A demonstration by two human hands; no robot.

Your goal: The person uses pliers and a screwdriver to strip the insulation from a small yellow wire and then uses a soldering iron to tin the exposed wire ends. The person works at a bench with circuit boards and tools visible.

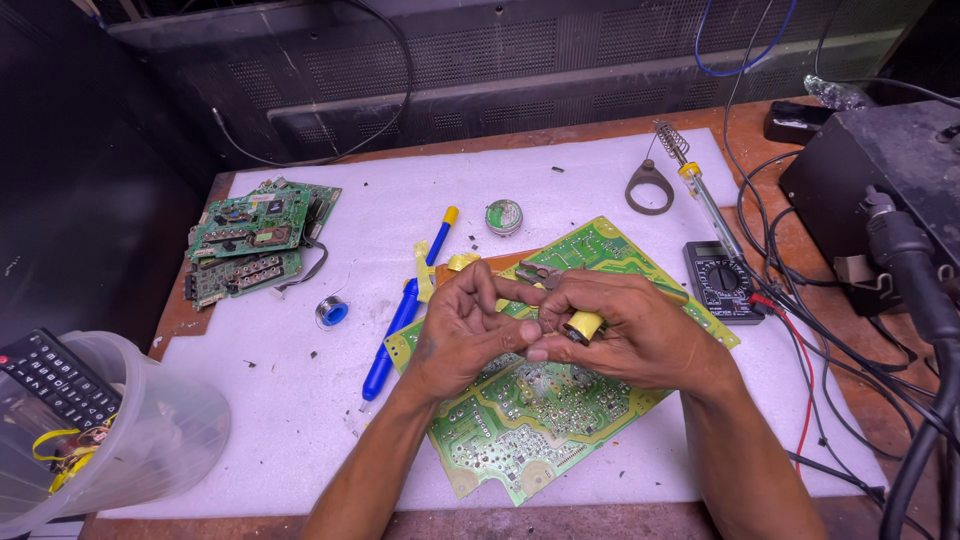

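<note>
My left hand [470, 325] and my right hand [625, 335] meet over a large green circuit board [520, 420] on the white foam mat [300, 420]. Between the right hand's fingers is a small roll of yellow tape [583, 326]. The left hand's fingers pinch at the roll's edge, touching the right fingertips. Small pliers [537, 274] lie on the board just behind the hands. Strips of yellow tape [425, 270] lie to the left of the board.
A blue desoldering pump [400, 320], solder spool [332, 312] and round tin [503, 216] lie on the mat. Stacked green boards [255, 240] are at the left, a multimeter [722, 282], soldering iron [705, 195] and cables at the right. A plastic tub [150, 430] holds a remote control.
</note>
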